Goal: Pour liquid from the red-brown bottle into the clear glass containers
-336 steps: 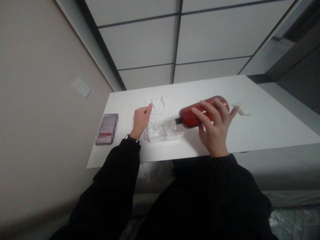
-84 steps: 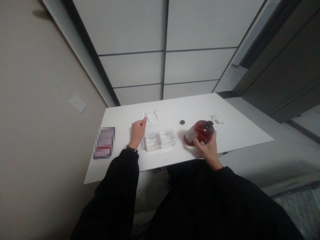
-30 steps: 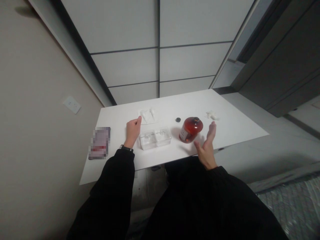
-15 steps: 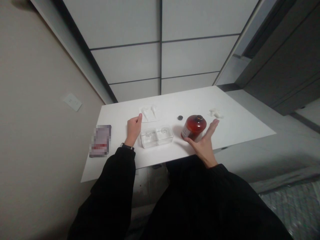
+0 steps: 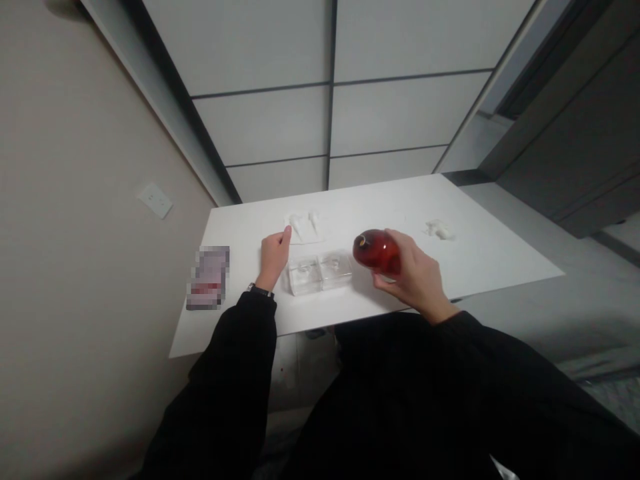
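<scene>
My right hand (image 5: 423,277) is wrapped round an amber-red bottle (image 5: 383,252), which tilts left with its uncapped mouth towards a clear two-compartment box (image 5: 320,283). The box stands on the white table (image 5: 350,303) between my hands; two compartments show from above, but their contents are unclear. Just left of the box, my left hand (image 5: 274,257) is closed, thumb uppermost, and whatever its fingers may hold is hidden. Behind the box, two small white pieces, one a pale slender piece (image 5: 313,223), lie on a white sheet (image 5: 313,238).
Crumpled white tissue (image 5: 440,230) lies on the table to the right. A pixelated flat purplish object (image 5: 210,277) lies near the left edge. The wall with a socket (image 5: 155,200) is at the left, and white panelled doors (image 5: 280,127) stand behind the table.
My right hand has closed round the bottle and tipped it leftwards towards the box. The small dark cap that lay behind it no longer shows. My left hand stays closed beside the box.
</scene>
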### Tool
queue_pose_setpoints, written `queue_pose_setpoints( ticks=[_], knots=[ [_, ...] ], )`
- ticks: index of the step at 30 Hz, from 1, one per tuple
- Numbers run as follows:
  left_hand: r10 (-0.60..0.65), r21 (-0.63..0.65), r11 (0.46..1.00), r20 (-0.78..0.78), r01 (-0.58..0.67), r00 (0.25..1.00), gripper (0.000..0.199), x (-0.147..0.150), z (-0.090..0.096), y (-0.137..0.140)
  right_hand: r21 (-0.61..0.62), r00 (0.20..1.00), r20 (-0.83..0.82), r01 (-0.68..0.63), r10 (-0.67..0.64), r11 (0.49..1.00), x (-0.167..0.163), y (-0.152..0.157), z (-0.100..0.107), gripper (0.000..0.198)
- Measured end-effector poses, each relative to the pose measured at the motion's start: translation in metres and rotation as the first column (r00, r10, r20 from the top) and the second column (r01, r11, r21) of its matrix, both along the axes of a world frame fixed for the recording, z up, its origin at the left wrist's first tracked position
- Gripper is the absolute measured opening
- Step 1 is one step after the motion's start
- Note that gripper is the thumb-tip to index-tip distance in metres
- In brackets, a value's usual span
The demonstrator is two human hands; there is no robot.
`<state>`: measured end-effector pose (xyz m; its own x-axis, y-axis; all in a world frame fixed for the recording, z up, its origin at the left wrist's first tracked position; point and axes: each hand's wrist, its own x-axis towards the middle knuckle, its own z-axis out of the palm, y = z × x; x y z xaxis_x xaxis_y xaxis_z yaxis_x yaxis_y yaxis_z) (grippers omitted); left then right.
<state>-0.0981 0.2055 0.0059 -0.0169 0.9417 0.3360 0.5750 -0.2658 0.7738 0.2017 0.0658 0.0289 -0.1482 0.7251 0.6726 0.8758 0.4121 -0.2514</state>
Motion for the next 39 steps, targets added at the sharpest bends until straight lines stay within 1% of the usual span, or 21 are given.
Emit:
queue_pose_setpoints(
  ticks=[2,4,7,14,19,24,26,31,35,39],
  knots=[
    [-0.002,-0.003,1.0,0.005,0.002,1.0,0.056,0.0,0.0,-0.001,-0.023,0.981,0.18,-0.07,0.073,0.997,0.004,0.005,0.013,0.081],
    [-0.004,-0.006,1.0,0.009,0.005,1.0,0.056,0.001,0.001,-0.001,-0.052,0.94,0.315,-0.119,0.129,0.992,0.007,0.009,0.024,0.079],
    [-0.007,-0.01,1.0,0.011,0.007,1.0,0.056,0.001,0.001,-0.002,-0.082,0.896,0.403,-0.164,0.184,0.983,0.011,0.015,0.034,0.074],
    [-0.006,-0.009,1.0,0.011,0.006,1.0,0.056,0.002,0.0,0.0,-0.117,0.881,0.402,-0.22,0.249,0.968,0.006,0.023,0.047,0.069],
    [-0.012,-0.003,1.0,0.016,0.013,1.0,0.057,0.002,-0.002,0.0,-0.139,0.854,0.438,-0.244,0.281,0.96,0.002,0.029,0.063,0.068],
    [-0.018,0.005,1.0,0.022,0.018,1.0,0.057,0.002,-0.003,0.0,-0.17,0.796,0.509,-0.28,0.328,0.945,-0.002,0.032,0.08,0.066],
    [-0.019,0.007,1.0,0.024,0.019,1.0,0.057,0.003,-0.002,0.0,-0.173,0.784,0.518,-0.295,0.342,0.939,-0.005,0.033,0.085,0.066],
    [-0.025,0.008,1.0,0.028,0.025,0.999,0.057,0.004,0.0,-0.002,-0.161,0.777,0.5,-0.35,0.382,0.923,-0.012,0.033,0.093,0.066],
    [-0.027,0.007,1.0,0.032,0.027,0.999,0.056,0.004,0.0,-0.002,-0.166,0.765,0.515,-0.353,0.386,0.921,-0.018,0.035,0.099,0.07],
    [-0.027,0.008,1.0,0.031,0.027,0.999,0.056,0.004,0.0,-0.001,-0.18,0.744,0.534,-0.364,0.402,0.914,-0.023,0.035,0.107,0.065]
  ],
)
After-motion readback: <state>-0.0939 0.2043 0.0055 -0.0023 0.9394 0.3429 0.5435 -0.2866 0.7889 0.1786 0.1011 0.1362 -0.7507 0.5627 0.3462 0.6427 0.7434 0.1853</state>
